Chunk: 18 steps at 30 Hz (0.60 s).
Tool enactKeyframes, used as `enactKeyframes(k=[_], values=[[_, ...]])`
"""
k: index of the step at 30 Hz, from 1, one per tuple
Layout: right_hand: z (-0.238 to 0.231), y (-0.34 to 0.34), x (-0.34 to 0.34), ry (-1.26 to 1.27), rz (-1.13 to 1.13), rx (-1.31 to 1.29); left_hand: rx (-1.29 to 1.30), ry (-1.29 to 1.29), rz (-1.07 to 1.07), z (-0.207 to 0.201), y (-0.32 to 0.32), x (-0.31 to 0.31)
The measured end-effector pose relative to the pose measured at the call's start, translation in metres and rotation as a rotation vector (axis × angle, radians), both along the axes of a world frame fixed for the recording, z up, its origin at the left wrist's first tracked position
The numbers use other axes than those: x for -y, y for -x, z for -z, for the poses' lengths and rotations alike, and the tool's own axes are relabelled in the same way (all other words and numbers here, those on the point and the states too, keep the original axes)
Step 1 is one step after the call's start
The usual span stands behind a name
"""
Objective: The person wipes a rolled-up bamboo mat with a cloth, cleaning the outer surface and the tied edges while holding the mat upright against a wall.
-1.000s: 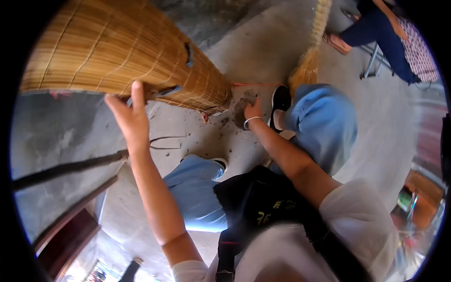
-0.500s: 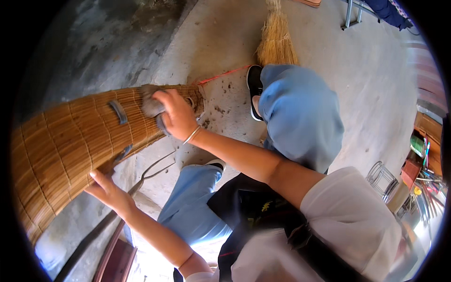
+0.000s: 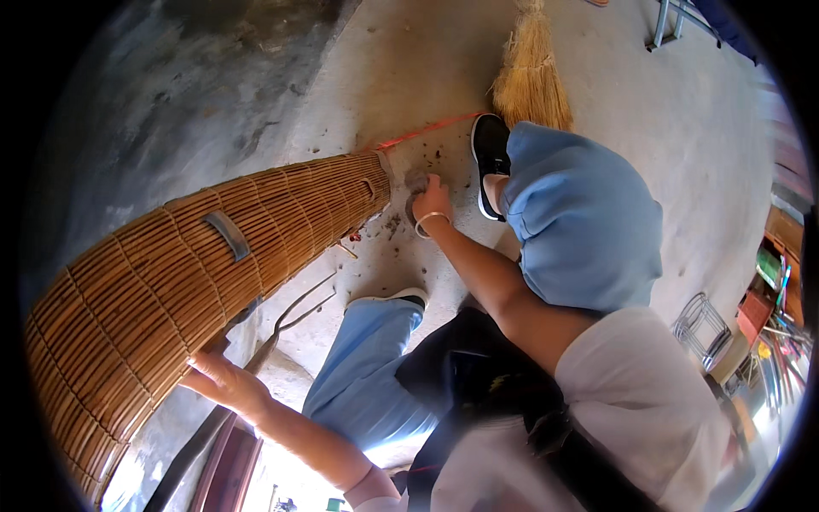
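A long roll of brown bamboo or reed matting [image 3: 162,282], bound with cords, leans from the lower left toward the floor. My left hand [image 3: 229,386] touches its lower edge with fingers stretched out. Past the roll's narrow far end, my right hand [image 3: 433,200] is low over the concrete floor, closed around a grey rag [image 3: 416,180]. Much of the rag is hidden by the fingers. A curved grey strap-like piece [image 3: 227,235] shows on the face of the matting.
A long-handled fork [image 3: 277,328] stands under the roll beside my left arm. Ahead lie a straw broom [image 3: 533,81] and a red string [image 3: 431,128]. Dark crumbs dot the floor [image 3: 388,269]. A wire rack [image 3: 701,331] stands at the right.
My right hand has left the matting with the rag and moved right and down toward the floor. My left hand stays at the roll's lower edge.
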State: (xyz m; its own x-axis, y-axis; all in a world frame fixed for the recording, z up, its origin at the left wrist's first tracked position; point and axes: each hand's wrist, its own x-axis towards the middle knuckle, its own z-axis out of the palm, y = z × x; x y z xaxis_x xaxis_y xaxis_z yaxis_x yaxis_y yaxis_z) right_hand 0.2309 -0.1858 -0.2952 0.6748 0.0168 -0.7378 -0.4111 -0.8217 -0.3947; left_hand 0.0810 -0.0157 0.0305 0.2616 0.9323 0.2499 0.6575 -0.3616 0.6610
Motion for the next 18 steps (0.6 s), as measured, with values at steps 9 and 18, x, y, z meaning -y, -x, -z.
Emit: enactKeyframes(k=[9,18], values=[[-0.029,0.028,-0.032,-0.545,-0.198,0.347,-0.033,-0.067,0.014,-0.002,-0.004,0.002],[-0.001,0.016,-0.004,-0.236,0.043,0.108,-0.015,-0.089,0.096,0.000,-0.004,-0.004]])
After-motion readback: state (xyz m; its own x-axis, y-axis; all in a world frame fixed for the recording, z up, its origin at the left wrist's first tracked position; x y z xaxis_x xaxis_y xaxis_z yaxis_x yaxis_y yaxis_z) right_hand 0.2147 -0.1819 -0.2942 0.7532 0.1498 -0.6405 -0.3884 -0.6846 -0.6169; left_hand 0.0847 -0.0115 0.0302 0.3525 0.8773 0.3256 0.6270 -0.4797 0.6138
